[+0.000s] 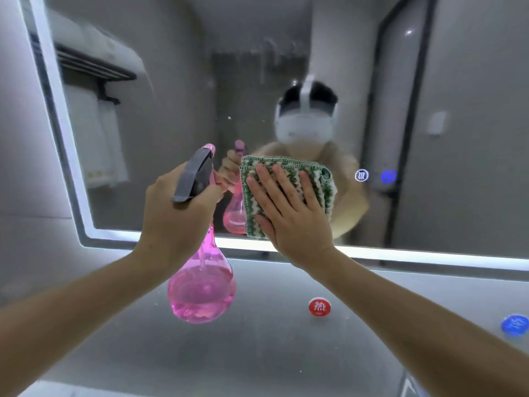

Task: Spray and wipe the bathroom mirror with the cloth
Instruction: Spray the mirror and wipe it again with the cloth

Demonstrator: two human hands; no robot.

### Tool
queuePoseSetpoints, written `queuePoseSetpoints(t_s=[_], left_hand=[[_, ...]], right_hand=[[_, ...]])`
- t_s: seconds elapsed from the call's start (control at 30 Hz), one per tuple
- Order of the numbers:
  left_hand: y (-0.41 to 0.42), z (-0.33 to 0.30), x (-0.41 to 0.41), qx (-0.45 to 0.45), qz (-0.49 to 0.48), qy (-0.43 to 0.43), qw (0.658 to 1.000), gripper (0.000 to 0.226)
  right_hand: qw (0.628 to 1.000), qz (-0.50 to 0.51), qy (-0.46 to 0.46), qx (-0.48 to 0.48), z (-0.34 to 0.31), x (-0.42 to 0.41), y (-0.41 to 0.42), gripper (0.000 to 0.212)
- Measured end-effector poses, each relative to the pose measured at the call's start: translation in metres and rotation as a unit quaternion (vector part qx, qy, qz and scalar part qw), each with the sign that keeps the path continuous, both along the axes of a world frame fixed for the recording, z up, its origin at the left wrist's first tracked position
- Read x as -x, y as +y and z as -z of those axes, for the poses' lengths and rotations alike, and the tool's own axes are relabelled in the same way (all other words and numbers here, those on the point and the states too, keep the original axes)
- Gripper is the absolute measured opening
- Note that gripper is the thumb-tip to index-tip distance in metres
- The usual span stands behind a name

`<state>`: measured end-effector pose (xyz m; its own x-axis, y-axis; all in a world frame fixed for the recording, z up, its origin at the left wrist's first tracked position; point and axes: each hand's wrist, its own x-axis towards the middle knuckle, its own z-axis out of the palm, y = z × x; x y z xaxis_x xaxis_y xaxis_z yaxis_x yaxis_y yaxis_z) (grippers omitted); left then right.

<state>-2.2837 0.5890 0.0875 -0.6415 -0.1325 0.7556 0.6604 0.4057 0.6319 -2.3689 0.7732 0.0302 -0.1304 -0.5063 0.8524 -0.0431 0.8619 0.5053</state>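
Note:
The bathroom mirror (pixel 177 116) fills the upper view, framed by a lit white border; its glass looks hazy. My right hand (pixel 289 213) lies flat with fingers spread, pressing a folded green-and-white knitted cloth (pixel 317 179) against the lower middle of the glass. Left of it, my left hand (pixel 177 216) grips the neck of a pink spray bottle (pixel 201 290) with a grey trigger head, its nozzle pointing toward the mirror. The bottle's round belly hangs below my fist, holding pink liquid.
Two lit touch icons (pixel 375 176) glow on the mirror to the right of the cloth. On the grey wall under the mirror sit a red hot-water sticker (pixel 319 306) and a blue sticker (pixel 514 325). The mirror reflects a towel rack and a door.

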Motion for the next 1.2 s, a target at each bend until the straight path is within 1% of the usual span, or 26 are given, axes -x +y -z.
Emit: queuePoseSetpoints(t_s=[0.13,0.23,0.33,0.43,0.53,0.63,0.7,0.73,0.83,0.93,0.97,1.07,1.2], left_hand=[[-0.041,-0.002,0.009,-0.009,-0.007,0.012,1.0,0.037],[-0.069,-0.008,0.013,-0.014,-0.003,0.009,1.0,0.028],[-0.091,-0.015,0.017,0.004,0.002,0.01,1.0,0.036],[-0.101,-0.027,0.021,0.001,0.016,0.015,1.0,0.026],[-0.099,-0.047,0.023,0.006,0.028,0.013,0.999,0.017],[-0.091,-0.075,0.023,-0.016,0.058,0.03,0.998,0.027],[-0.084,-0.095,0.024,-0.025,0.056,0.044,0.997,0.034],[-0.08,-0.105,0.025,-0.029,0.055,0.046,0.997,0.035],[-0.068,-0.141,0.032,-0.039,0.072,0.054,0.995,0.028],[-0.061,-0.183,0.042,-0.043,0.07,0.07,0.994,0.01],[-0.059,-0.199,0.045,-0.047,0.073,0.076,0.993,0.008],[-0.054,-0.244,0.05,-0.075,0.093,0.08,0.99,0.01],[-0.054,-0.291,0.054,-0.093,0.101,0.085,0.987,0.014]], right_hand=[[1.0,-0.003,-0.004,-0.005,-0.011,0.012,-0.049,0.053],[1.0,0.005,-0.004,0.003,-0.019,0.018,-0.078,0.053],[1.0,0.02,-0.014,-0.006,-0.022,0.018,-0.083,0.052],[1.0,0.02,-0.011,-0.021,-0.038,0.016,-0.077,0.05],[0.999,0.041,0.023,0.024,-0.089,0.02,-0.072,0.051],[0.995,0.075,0.051,0.036,-0.15,0.021,-0.067,0.051],[0.994,0.078,0.062,0.048,-0.189,0.022,-0.068,0.051],[0.994,0.075,0.062,0.057,-0.208,0.023,-0.07,0.051],[0.994,0.068,0.054,0.072,-0.262,0.023,-0.076,0.053],[0.994,0.079,0.019,0.069,-0.312,0.022,-0.083,0.056],[0.994,0.079,0.01,0.078,-0.331,0.022,-0.086,0.055],[0.99,0.063,0.011,0.124,-0.391,0.023,-0.094,0.053],[0.989,0.065,0.012,0.136,-0.456,0.024,-0.099,0.053]])
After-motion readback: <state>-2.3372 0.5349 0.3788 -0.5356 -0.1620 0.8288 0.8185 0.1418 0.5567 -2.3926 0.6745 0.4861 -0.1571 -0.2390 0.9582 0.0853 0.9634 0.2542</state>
